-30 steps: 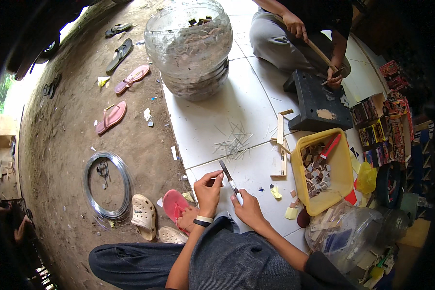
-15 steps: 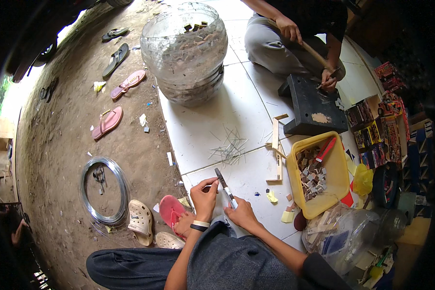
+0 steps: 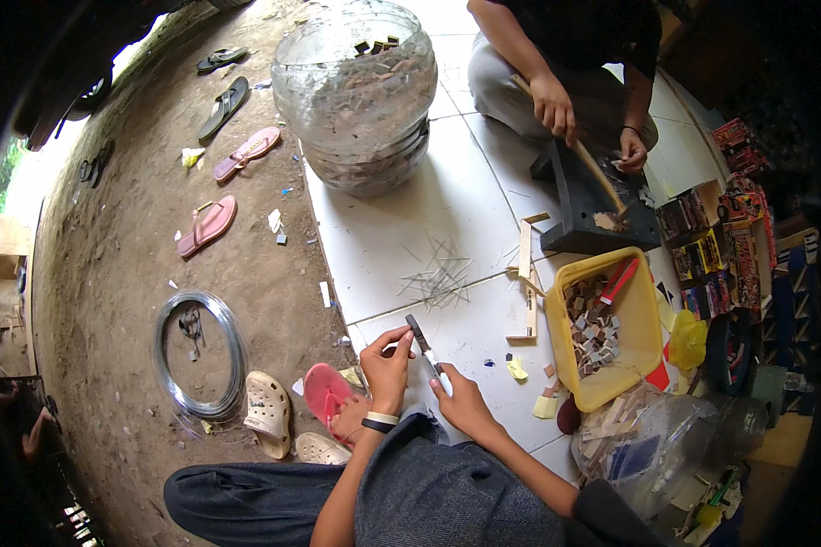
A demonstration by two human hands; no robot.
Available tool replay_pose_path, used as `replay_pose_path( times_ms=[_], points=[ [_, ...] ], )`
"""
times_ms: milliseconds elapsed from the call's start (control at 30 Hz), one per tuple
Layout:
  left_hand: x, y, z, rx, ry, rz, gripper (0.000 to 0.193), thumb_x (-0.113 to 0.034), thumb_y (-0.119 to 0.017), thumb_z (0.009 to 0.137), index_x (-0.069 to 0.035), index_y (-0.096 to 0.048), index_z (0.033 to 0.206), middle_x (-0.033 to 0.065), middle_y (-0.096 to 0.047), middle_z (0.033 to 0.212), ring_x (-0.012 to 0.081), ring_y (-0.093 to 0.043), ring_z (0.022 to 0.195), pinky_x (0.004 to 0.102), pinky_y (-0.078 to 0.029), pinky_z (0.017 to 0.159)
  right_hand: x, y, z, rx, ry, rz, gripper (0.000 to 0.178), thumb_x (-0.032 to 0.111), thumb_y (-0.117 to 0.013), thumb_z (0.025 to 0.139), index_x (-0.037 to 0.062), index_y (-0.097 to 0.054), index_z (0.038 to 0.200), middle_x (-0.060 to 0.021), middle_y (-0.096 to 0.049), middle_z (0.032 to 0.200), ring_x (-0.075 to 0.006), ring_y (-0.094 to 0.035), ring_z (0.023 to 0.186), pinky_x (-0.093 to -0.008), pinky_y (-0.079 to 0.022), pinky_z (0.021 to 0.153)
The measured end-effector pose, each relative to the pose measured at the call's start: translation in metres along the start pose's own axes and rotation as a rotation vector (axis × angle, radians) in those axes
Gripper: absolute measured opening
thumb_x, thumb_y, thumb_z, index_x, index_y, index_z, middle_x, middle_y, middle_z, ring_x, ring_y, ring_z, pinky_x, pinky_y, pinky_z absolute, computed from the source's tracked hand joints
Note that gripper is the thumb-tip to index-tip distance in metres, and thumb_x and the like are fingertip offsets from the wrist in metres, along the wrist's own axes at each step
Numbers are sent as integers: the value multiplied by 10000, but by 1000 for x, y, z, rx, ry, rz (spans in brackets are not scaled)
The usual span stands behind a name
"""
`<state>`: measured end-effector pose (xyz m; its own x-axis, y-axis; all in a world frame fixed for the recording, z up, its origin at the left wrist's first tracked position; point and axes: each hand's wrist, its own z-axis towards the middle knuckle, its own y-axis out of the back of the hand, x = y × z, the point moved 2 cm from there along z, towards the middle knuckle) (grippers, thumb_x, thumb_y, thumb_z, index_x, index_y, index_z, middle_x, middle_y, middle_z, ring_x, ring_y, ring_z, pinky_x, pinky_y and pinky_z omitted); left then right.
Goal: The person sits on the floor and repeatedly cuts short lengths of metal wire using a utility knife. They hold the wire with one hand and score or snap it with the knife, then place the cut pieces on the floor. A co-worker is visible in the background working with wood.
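Observation:
My right hand [image 3: 462, 403] is closed around the pale handles of what look like pliers [image 3: 420, 338], whose dark narrow jaws point up and away. Beside the jaws, my left hand [image 3: 388, 372] pinches thumb and forefinger together; anything between them is too small to make out. Just beyond both hands, a loose heap of short thin wire pieces [image 3: 440, 276] lies on the white tiles [image 3: 374, 246]. A coil of silvery wire [image 3: 161, 351] rests on the bare ground to the left.
Across from me, a person holds a hammer [image 3: 596, 170] over a black wooden block [image 3: 570, 223]. A yellow basket [image 3: 556, 346] of small squares stands at right, near a wooden strip frame [image 3: 524, 301]. A big clear plastic container [image 3: 356, 118] stands far ahead. Sandals [image 3: 208, 226] line the left.
The other person's hammer has swung down, its head now at the block's near side, and their other hand has lifted off the block. My hands and the pliers stay nearly in place.

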<state>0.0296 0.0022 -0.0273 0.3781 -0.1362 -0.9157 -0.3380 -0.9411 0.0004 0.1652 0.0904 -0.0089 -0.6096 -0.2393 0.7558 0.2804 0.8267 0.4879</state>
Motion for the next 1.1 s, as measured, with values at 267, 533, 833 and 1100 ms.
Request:
replay_pose_path(
  times_ms=[267,533,833,1100],
  points=[
    [8,-8,-4,57,-81,25,164,-91,-748,918,1,-780,1051,31,-728,762,65,-628,636,212,-476,575,6,3,20,-152,-72,50,295,226,-602,1001,22,-566,1211,-301,-690,1028,-516,-652,983,-542,-515,826],
    [2,-3,-3,28,-94,56,157,-74,-747,918,4,-781,1049,16,-698,750,58,-578,621,207,-446,558,0,-1,16,-54,-41,89,342,196,-601,998,30,-556,1293,-297,-691,1041,-512,-650,1001,-534,-517,842],
    [3,0,0,19,-105,47,154,-67,-750,915,7,-780,1047,12,-694,759,56,-571,631,204,-447,567,-1,-2,8,-69,58,22,347,169,-610,991,22,-555,1301,-296,-683,1070,-505,-643,1019,-523,-512,852],
    [2,-1,-1,25,-83,19,160,-72,-751,917,10,-778,1052,5,-689,762,57,-571,636,206,-448,568,-1,-3,9,-60,23,49,322,185,-607,994,-2,-571,1253,-300,-678,1063,-504,-639,1021,-527,-505,856]
  ],
)
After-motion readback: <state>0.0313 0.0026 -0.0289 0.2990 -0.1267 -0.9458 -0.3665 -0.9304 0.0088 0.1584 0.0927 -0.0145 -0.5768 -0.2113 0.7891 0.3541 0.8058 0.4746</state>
